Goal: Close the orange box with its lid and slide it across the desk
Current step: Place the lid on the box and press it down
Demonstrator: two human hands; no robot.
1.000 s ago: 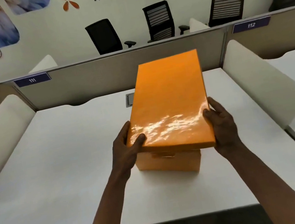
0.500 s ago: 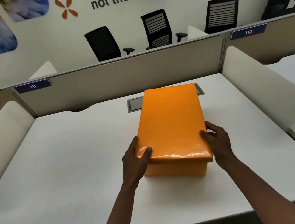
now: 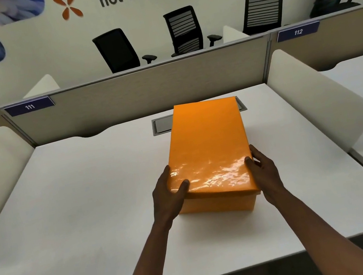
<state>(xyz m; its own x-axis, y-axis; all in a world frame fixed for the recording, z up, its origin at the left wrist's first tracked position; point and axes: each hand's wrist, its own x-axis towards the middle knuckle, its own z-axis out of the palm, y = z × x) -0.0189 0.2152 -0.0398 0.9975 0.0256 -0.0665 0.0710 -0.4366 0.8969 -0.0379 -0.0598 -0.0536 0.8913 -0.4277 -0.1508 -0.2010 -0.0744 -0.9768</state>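
Note:
The glossy orange lid [image 3: 209, 147] lies flat on top of the orange box [image 3: 219, 205], whose near wall shows below the lid's front edge. The box stands in the middle of the white desk [image 3: 78, 204]. My left hand [image 3: 169, 195] grips the lid's near left corner, thumb on top. My right hand [image 3: 263, 169] holds the near right corner, fingers along the side. The inside of the box is hidden.
A grey cable hatch [image 3: 161, 125] sits in the desk just behind the box. White rounded dividers [image 3: 313, 94] flank the desk left and right, and a grey partition [image 3: 144, 95] closes the back. Black office chairs [image 3: 183, 30] stand beyond it.
The lid was tilted up above the box a second ago. Both hands lowered it, and it now lies flat on the box.

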